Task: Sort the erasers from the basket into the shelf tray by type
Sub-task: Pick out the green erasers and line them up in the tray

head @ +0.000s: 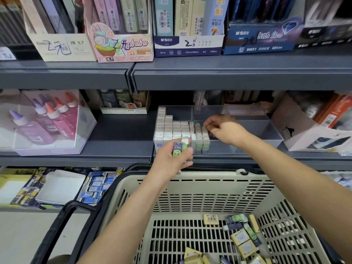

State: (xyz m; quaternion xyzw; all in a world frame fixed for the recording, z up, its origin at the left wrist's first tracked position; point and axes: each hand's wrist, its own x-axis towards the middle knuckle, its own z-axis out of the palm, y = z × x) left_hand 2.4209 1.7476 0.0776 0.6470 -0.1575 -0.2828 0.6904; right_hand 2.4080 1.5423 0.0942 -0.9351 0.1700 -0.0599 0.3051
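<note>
the left hand [171, 159] grips a green-sleeved eraser [180, 147] upright, thumb across its front, just in front of the clear shelf tray [266, 141]. beyond it, the right hand [222, 128] reaches into the tray's middle compartment, fingers curled down onto the row of green erasers [202, 136] — whether they pinch one i cannot tell. white-topped erasers [171, 128] fill the compartment left of that hand. below both hands sits the beige basket [209, 187], with loose erasers [243, 239] under the right forearm.

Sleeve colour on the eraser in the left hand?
Green sleeve, white tip on eraser; head view.
</note>
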